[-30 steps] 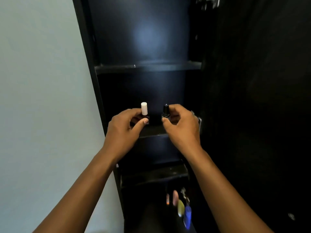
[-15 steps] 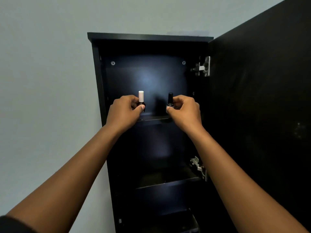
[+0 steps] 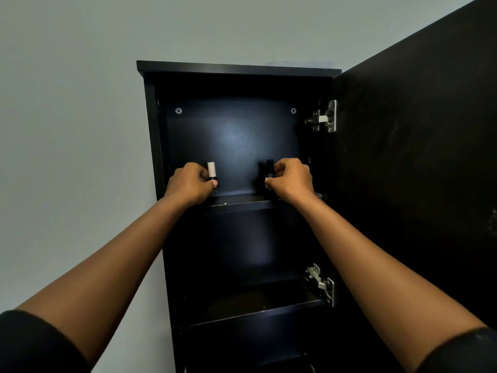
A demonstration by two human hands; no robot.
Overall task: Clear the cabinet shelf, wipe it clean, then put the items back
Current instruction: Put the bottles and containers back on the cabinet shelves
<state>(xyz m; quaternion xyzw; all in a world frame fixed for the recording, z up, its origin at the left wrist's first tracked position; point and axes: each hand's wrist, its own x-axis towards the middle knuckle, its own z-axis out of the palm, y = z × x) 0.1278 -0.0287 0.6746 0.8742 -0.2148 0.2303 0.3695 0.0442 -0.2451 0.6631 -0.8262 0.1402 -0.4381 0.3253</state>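
Two small bottles sit at the top shelf (image 3: 236,201) of the tall black wooden cabinet (image 3: 236,70): the left hand (image 3: 189,184) pinches the white-capped bottle (image 3: 212,170), the right hand (image 3: 291,179) pinches the black-capped bottle (image 3: 270,169). Judging by the bare shelf, this looks like the putting-back step, though lifting them off cannot be ruled out. Next, each bottle needs setting upright before the fingers let go. The bottle bodies are hidden behind the fingers, and whether they touch the shelf is unclear.
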